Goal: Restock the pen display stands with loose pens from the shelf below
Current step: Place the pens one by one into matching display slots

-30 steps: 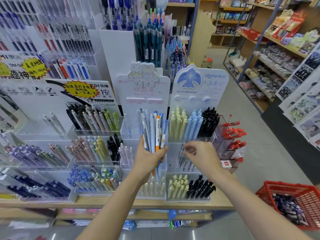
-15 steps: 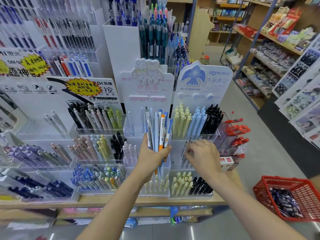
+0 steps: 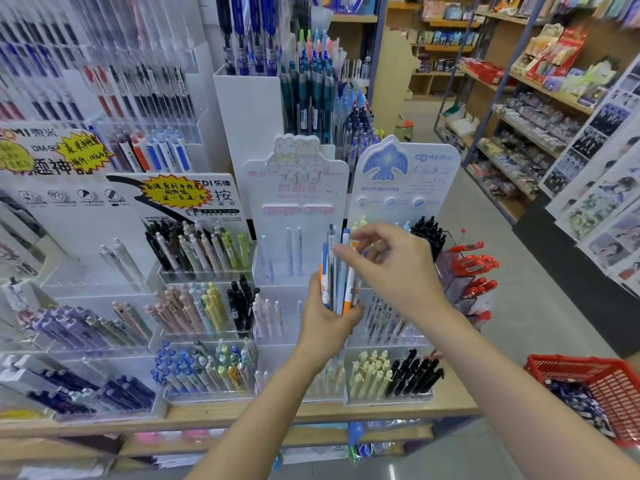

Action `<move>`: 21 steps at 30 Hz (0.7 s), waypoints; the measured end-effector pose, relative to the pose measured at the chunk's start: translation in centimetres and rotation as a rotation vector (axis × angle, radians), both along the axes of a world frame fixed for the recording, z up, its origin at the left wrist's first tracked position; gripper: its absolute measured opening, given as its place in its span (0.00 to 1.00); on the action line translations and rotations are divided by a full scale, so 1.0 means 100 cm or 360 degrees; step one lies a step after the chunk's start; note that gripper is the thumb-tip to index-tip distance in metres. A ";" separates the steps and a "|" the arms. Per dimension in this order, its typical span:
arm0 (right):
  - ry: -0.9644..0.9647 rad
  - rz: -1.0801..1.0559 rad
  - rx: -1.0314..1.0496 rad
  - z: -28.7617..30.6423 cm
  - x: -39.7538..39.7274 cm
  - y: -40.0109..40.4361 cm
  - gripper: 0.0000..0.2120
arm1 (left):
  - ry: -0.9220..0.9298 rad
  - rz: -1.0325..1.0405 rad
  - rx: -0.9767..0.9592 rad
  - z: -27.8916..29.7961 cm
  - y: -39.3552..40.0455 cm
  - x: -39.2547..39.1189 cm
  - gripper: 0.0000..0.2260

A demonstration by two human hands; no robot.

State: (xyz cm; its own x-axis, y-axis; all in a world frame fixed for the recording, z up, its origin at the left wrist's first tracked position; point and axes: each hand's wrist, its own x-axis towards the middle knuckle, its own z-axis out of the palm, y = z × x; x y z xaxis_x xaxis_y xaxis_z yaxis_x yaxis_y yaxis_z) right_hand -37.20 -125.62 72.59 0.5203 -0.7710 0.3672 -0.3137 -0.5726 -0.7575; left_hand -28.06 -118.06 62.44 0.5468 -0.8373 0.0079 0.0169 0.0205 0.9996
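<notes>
The left hand (image 3: pixel 325 320) grips a bundle of loose pens (image 3: pixel 337 275) upright, fingers curled round the lower barrels, in front of the white frog-topped display stand (image 3: pixel 298 188). The right hand (image 3: pixel 391 268) hovers at the bundle's upper ends with thumb and forefinger bent toward each other; whether the fingertips pinch a pen or only touch it cannot be told from this view. The bundle holds blue, grey, white and orange barrels, tips pointing down past the left palm. Just behind it, the top tier of the frog-topped stand holds only a few pale blue pens (image 3: pixel 291 251), with open room between them. To the right, the bird-topped display stand (image 3: pixel 405 174) carries yellow, blue and black pens in its top tier, partly hidden by the right hand. The wooden shelf edge (image 3: pixel 242 412) runs below both stands, near the forearms. A red basket (image 3: pixel 595 393) stands on the floor at the right, well apart from the hands, and the aisle floor beyond it lies open. Compared with half a second ago, the right hand has risen from the middle tier of the bird-topped stand to the bundle's top, while the left hand keeps the same grip.
</notes>
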 end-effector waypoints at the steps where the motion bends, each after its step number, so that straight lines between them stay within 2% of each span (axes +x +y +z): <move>1: 0.0075 -0.0030 -0.0038 0.004 0.007 0.001 0.13 | -0.0007 -0.0016 -0.0008 0.001 -0.002 -0.003 0.24; 5: 0.0255 -0.0191 -0.0220 0.002 0.024 0.001 0.19 | -0.0049 -0.0053 -0.0062 0.004 -0.005 -0.008 0.24; 8: 0.0131 -0.0124 0.0102 0.010 0.024 -0.001 0.19 | 0.0005 -0.0100 -0.0051 0.003 0.002 -0.003 0.25; 11: -0.0075 -0.0046 0.0430 0.031 0.019 -0.013 0.13 | 0.0125 -0.0136 0.0037 -0.002 0.014 0.004 0.24; 14: -0.0255 -0.0020 0.0478 0.048 0.000 -0.034 0.12 | 0.0133 -0.0034 0.0073 -0.005 0.020 0.013 0.22; 18: 0.0003 0.0016 0.0353 0.026 -0.038 -0.048 0.02 | 0.0098 0.0083 0.0056 0.000 0.020 0.026 0.22; 21: 0.0367 -0.0015 0.0106 -0.012 -0.050 -0.044 0.04 | 0.0087 0.0133 0.0032 0.006 0.016 0.031 0.22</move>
State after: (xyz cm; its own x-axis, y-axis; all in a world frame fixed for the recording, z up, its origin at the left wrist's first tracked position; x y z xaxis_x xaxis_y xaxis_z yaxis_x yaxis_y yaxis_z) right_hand -42.17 -130.05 71.39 0.5774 -0.7945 0.1881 -0.4875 -0.5202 -0.7012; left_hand -24.95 -116.43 63.03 0.6137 -0.7885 -0.0401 0.0705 0.0042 0.9975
